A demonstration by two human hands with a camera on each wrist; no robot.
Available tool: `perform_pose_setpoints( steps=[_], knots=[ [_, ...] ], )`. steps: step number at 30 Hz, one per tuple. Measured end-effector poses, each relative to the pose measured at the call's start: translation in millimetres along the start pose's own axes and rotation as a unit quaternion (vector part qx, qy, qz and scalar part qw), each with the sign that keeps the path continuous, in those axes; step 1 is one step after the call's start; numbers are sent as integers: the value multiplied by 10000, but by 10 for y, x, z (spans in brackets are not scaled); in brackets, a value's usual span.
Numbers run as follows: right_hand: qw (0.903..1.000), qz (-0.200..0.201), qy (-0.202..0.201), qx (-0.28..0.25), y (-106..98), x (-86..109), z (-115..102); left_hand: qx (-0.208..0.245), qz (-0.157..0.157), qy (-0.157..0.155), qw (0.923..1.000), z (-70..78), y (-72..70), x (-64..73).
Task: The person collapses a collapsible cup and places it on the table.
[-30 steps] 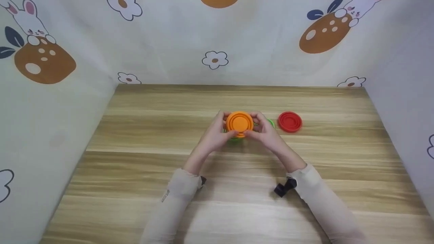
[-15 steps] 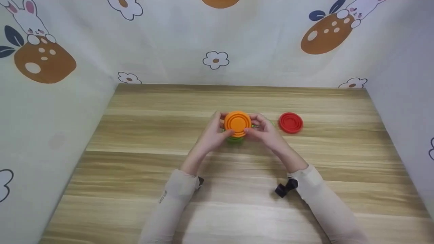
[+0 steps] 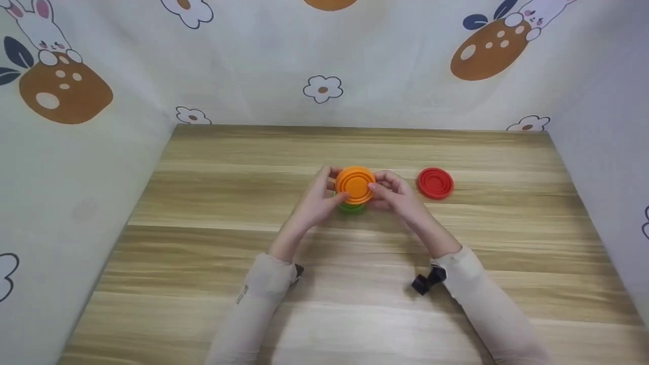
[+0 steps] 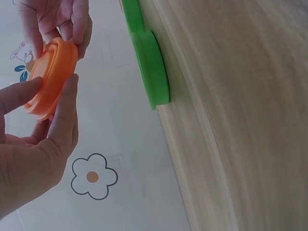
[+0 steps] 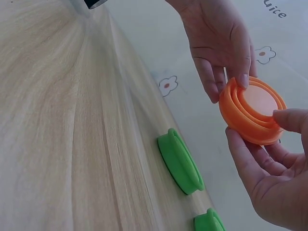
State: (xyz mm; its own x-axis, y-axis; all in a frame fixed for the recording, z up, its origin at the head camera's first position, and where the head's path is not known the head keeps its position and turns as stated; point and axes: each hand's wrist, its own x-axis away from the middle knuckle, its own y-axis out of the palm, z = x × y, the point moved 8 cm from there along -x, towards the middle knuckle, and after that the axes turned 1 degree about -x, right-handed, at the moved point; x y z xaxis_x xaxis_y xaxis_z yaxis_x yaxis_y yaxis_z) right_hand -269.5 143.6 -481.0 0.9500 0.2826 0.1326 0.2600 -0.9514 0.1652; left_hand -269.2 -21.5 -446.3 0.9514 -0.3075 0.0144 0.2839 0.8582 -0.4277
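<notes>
Both hands hold an orange collapsible cup (image 3: 356, 183), folded flat into concentric rings and raised above the table. My left hand (image 3: 320, 196) grips its left side, thumb on the ringed face and fingers behind. On the opposite side my right hand (image 3: 403, 198) pinches the rim, thumb over the face. Below the orange cup, a green round cup (image 3: 352, 208) of similar form is mostly hidden in the head view. Two green pieces show in the wrist views, the nearer green cup (image 4: 153, 70) standing low on the table.
A red folded cup (image 3: 435, 183) lies on the wooden table (image 3: 203, 253) to the right of my right hand. A patterned cloth wall (image 3: 253, 66) rises behind the table, with more walls at both sides. Black wrist cameras (image 3: 428, 280) sit at the cuffs.
My right thumb has slid up along the orange cup's rim, and the right fingers have shifted. The orange cup has moved slightly left. Green behind the right hand no longer shows in the head view.
</notes>
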Motion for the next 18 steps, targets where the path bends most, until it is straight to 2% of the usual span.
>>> perform_pose_setpoints(
  steps=[9,18],
  knots=[
    [9994,-90,297,-122,-13,16,26,-6,110,431,9990,52,-22,1],
    [9988,31,259,-403,-29,34,34,212,72,491,9985,59,-12,1]
  ],
)
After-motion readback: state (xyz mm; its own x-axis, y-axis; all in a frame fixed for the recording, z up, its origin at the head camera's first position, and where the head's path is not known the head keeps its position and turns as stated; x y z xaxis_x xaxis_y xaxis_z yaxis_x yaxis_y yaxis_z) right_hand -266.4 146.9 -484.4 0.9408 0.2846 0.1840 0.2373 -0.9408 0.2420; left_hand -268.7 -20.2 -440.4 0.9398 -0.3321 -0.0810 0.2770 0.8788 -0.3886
